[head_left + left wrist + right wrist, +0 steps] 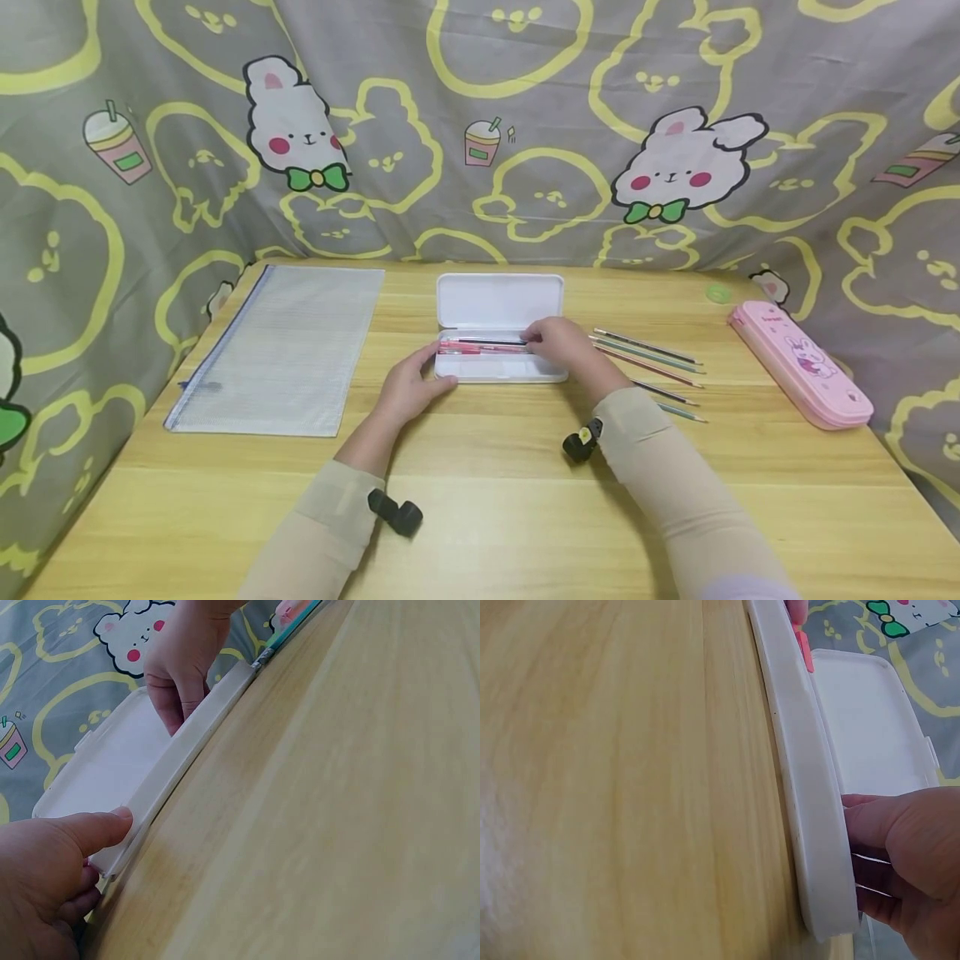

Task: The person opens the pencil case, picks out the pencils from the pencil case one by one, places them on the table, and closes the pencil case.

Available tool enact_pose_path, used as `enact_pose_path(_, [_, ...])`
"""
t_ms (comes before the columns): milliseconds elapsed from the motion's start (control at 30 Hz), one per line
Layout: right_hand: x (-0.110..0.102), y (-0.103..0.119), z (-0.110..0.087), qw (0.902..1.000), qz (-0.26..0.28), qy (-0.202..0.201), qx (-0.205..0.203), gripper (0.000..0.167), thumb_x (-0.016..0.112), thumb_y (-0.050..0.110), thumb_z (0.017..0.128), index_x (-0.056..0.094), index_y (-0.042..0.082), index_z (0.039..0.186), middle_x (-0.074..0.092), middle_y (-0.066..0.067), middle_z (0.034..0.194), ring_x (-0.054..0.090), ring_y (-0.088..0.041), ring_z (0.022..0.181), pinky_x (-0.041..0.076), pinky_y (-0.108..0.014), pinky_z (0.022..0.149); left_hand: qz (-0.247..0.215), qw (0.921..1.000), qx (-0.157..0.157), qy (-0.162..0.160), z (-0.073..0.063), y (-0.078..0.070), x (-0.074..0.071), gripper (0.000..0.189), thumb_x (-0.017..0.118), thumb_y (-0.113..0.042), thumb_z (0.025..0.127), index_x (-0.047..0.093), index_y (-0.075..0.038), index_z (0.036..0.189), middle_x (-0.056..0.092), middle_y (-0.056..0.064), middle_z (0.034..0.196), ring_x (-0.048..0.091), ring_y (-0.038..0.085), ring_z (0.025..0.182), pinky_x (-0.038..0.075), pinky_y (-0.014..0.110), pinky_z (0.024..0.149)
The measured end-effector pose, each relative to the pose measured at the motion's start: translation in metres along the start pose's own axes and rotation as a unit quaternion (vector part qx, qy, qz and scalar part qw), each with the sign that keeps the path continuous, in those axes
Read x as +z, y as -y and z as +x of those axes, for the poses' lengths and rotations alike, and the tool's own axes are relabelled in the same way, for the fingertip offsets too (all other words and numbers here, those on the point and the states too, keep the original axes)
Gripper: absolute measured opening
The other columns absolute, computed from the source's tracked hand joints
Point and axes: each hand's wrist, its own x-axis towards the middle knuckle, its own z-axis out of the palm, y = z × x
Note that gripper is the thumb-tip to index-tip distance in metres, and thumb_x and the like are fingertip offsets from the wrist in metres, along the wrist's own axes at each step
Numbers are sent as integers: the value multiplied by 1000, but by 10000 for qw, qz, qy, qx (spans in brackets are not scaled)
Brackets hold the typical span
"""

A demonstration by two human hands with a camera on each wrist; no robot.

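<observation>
In the head view, reaches forward with both forearms; clamps the near-left corner of a white box (499,368) in the left hand (408,387), with thumb along the front; dips into the opposite end with bent fingers of the right hand (558,340). Between the hands, contains slim red and dark pens (468,343), lying lengthwise below an open lid (500,302). In the left wrist view, presses the left thumb to the smooth front wall (181,761); across from that hand, reaches behind it with the right fingers. In the right wrist view, hides the right fingertips inside; cannot tell whether apart or pinched together.
</observation>
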Motion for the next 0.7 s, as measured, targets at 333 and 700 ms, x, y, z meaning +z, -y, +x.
enact_pose_path(333, [-1,-2,3,9996,152,174,-179,28,62,10,94,69,8,121,67,-13,128,57,-31,125,43,-46,111,13,10000,37,-22,2,0,1,76,75,-31,84,42,-11,149,41,13,154,34,34,146,27,48,122])
enact_pose_path(700, [0,-1,2,9992,311,112,-206,27,62,8,94,70,7,119,68,-14,124,59,-31,121,45,-47,108,-28,10000,-23,-19,2,0,1,76,76,-32,83,42,-12,148,41,13,154,34,34,146,26,48,122])
